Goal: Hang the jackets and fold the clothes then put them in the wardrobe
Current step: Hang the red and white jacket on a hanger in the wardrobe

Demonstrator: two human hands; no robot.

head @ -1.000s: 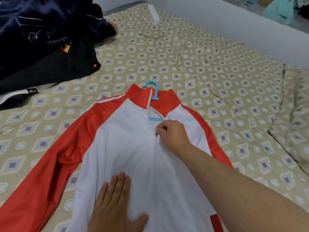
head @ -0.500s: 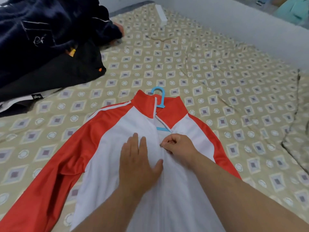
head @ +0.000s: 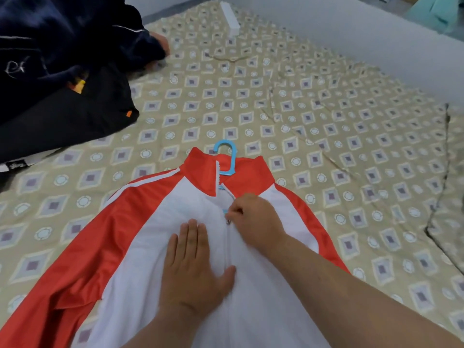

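A white jacket with red sleeves and collar (head: pixel 155 232) lies front-up on the bed. A blue hanger (head: pixel 227 159) sits inside it, its hook sticking out past the collar. My left hand (head: pixel 193 267) presses flat on the white chest, just left of the zipper. My right hand (head: pixel 253 219) pinches the zipper pull (head: pixel 228 218) below the open collar. The zipper is closed below the pull and open above it.
A pile of dark navy and black clothes (head: pixel 57 79) fills the bed's far left. The patterned beige bedsheet (head: pixel 326 136) spreads out to the right. A white bar-shaped object (head: pixel 229 17) lies near the far edge. A grey wall runs behind.
My left hand slid up the jacket from near its bottom to the chest beside the zipper. My right hand kept its pinch on the zipper pull.
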